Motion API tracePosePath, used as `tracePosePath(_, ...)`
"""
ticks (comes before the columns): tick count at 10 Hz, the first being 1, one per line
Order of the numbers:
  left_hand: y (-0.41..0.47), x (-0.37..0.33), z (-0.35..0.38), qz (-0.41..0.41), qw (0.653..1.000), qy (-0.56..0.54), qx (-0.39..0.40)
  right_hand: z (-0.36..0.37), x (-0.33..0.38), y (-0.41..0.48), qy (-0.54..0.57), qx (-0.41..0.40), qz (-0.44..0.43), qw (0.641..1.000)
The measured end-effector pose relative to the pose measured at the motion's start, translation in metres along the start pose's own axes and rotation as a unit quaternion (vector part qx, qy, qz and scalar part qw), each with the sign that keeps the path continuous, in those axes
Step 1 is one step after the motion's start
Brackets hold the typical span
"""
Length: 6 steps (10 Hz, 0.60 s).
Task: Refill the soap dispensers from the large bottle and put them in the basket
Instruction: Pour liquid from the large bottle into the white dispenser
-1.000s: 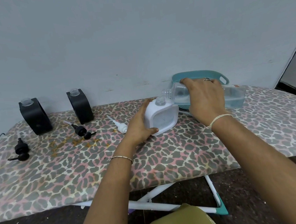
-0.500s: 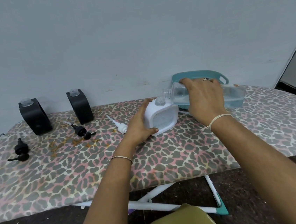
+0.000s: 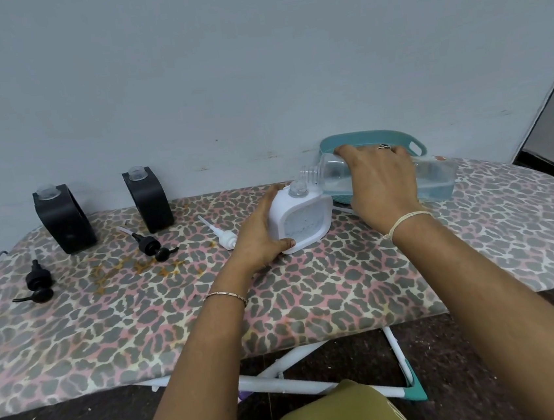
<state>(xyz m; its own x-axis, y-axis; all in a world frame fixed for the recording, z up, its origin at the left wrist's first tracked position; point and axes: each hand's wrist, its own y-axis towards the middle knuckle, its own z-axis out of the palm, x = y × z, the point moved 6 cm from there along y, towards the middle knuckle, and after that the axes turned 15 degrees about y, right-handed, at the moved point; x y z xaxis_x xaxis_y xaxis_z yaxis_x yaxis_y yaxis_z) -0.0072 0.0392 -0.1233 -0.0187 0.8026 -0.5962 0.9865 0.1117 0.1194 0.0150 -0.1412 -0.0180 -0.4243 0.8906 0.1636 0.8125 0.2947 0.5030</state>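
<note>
Leopard-print fabric covers the ironing board (image 3: 109, 323), and the white dispenser (image 3: 304, 222) stands on it with its clear open neck pointing up, so I'll place everything off that dispenser.

The left hand (image 3: 257, 232) grips the dispenser's left side, fingers wrapped round the back and thumb pressed on the lower front corner. There's a thin bracelet (image 3: 224, 295) on that wrist.

Just right of the dispenser and a touch higher, the large bottle (image 3: 436, 179) is tipped almost flat. Its open mouth sits right beside the dispenser's neck (can't tell if anything is actually pouring). Pale bluish liquid pools along the bottle's low side. The right hand (image 3: 382, 181) holds the bottle from above, fingers curled over its shoulder, with a ring (image 3: 383, 146) on 1 finger and a pale thread (image 3: 406, 221) round the wrist.

Behind the bottle, to the dispenser's right rear, the teal basket (image 3: 367, 137) sits against the wall. It's partly hidden, so I can't see inside it.

Going left from the dispenser:
- The white pump (image 3: 223, 236) lies on its side just beside the left hand.
- The near black pump (image 3: 151, 247) lies further left.
- The near black dispenser (image 3: 150, 202) stands upright behind that pump.
- The far black dispenser (image 3: 65, 222) stands upright well to the left.
- The far black pump (image 3: 37, 284) is in front of that one.

Both black dispensers have clear open necks. Some orange stains (image 3: 128, 270) mark the cover between the 2 black pumps.
</note>
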Motion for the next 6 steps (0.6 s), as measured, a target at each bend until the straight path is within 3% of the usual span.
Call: tracePosePath(6, 0.0008, 0.0, 0.0012, -0.002, 1.0, -0.009, 0.001, -0.0005, 0.0012, 0.0008, -0.004, 0.003, -0.001, 1.0)
